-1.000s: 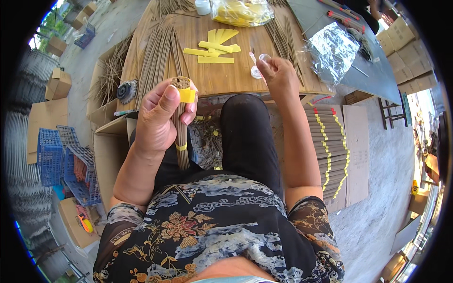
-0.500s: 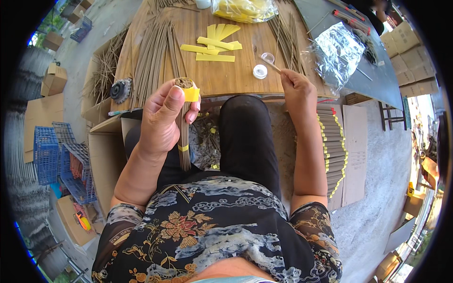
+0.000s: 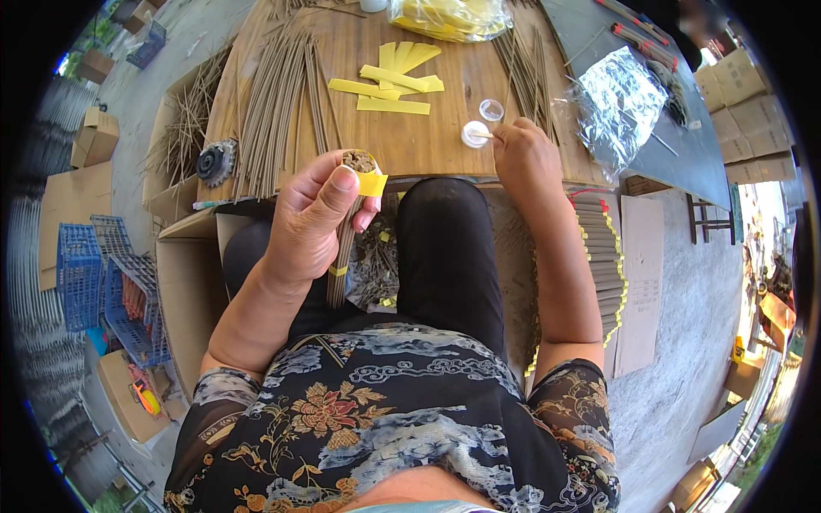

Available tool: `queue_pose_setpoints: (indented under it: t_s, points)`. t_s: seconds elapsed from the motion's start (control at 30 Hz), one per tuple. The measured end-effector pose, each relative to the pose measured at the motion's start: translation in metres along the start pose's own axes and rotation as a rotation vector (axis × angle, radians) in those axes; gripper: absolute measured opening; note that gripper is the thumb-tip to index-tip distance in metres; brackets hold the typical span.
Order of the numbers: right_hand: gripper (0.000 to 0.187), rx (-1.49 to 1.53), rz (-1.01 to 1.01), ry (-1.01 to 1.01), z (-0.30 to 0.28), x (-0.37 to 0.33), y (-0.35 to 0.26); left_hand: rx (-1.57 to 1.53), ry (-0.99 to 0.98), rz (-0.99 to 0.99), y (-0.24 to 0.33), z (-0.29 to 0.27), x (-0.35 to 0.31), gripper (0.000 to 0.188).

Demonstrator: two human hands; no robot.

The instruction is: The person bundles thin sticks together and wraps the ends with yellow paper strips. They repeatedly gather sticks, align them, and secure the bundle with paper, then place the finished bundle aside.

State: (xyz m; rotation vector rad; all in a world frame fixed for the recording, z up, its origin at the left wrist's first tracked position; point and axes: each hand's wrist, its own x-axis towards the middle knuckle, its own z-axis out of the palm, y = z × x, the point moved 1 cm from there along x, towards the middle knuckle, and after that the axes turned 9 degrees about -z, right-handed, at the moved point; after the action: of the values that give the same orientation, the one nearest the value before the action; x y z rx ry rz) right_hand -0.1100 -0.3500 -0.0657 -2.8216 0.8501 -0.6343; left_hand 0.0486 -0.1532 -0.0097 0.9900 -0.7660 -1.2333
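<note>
My left hand is closed around a bundle of thin brown sticks, held upright over my lap. A yellow paper strip wraps its upper end, with a loose end sticking out to the right; a second yellow band circles it lower down. My right hand pinches a small pale stick, whose tip is at the small round white pot on the table. Just beyond the pot lies a clear round lid. Several yellow paper strips lie loosely overlapped mid-table.
Loose brown sticks spread over the wooden table's left side, more at its right. A dark toothed wheel sits at the left edge. Crumpled clear plastic lies on the grey table. Banded bundles are stacked on cardboard right of my legs.
My right hand has lowered slightly, bringing the small stick's tip from near the clear lid to the white pot. My left hand and the bundle have shifted slightly right.
</note>
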Motion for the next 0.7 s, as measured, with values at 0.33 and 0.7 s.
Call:
queue_pose_setpoints:
  t_s: [0.33, 0.7]
  points:
    - [0.011, 0.047, 0.108, 0.05, -0.018, 0.0, 0.0, -0.057, 0.031, 0.034, 0.003, -0.006, 0.003, 0.032]
    - [0.017, 0.502, 0.413, 0.24, -0.018, -0.032, 0.007, -0.155, 0.03, 0.074, 0.012, -0.007, 0.004, 0.033]
